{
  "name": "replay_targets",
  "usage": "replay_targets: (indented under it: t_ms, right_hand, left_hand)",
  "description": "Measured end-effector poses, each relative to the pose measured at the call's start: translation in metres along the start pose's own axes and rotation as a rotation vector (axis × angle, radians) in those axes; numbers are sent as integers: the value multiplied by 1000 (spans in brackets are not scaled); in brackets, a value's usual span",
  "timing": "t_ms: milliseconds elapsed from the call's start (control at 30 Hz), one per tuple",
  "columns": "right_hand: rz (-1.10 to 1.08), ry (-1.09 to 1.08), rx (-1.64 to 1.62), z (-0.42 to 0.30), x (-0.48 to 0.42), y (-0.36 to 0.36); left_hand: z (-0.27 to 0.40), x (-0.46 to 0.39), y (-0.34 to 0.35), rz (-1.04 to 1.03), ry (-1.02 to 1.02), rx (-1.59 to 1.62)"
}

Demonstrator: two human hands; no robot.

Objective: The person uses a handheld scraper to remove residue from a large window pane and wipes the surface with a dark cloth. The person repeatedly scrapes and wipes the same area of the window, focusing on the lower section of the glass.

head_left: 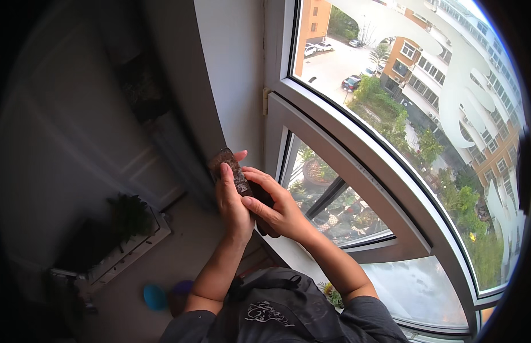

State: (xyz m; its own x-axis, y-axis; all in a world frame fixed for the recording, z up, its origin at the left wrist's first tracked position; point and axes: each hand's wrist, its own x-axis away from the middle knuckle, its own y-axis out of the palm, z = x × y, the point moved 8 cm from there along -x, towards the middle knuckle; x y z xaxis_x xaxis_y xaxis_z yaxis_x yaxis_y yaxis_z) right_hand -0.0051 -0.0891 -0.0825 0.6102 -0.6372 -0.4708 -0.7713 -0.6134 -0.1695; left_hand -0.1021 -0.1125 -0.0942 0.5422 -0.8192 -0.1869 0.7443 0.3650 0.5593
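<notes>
My left hand [233,206] holds a brown, mottled, stone-like block [235,171] upright, its thumb lying along the near face. The block's top end is lighter and looks partly see-through. Against its right side, my right hand [282,208] curls around a dark brown piece [262,194], whose lower end shows beneath the palm. Whether this piece is joined to the block is hidden by my fingers. The right thumb tip rests near the block's lower end, and the index fingertip is near its right edge.
A white-framed window [355,128] with frosted decoration stands to the right; its lower sash [376,210] looks tilted open. At left below are a low white cabinet [132,248], a potted plant [130,216] and a blue round object [155,296] on the floor.
</notes>
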Motion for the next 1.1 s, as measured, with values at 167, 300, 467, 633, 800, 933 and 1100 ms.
replay_targets:
  t_ms: [167,300,467,633,800,933,1100]
  right_hand:
    - [275,173,-349,29,11,8]
    - [321,187,-524,22,7,7]
    - [171,299,-582,37,3,24]
    - [207,299,-619,45,3,22]
    - [235,200,-113,47,3,6]
    - [276,153,-9,51,5,5]
    - [185,448,-84,66,18,6]
  left_hand:
    - [14,-5,-7,23,125,171]
    - [6,9,-53,55,54,-240]
    - [-8,17,-65,-77,-80,-121]
    - [31,7,-79,-30,-19,63]
    - [39,-11,-119,-68,73,-727]
    - [36,-22,-118,-133,-120,-446]
    - [54,-29,-126,-118,-234,-237]
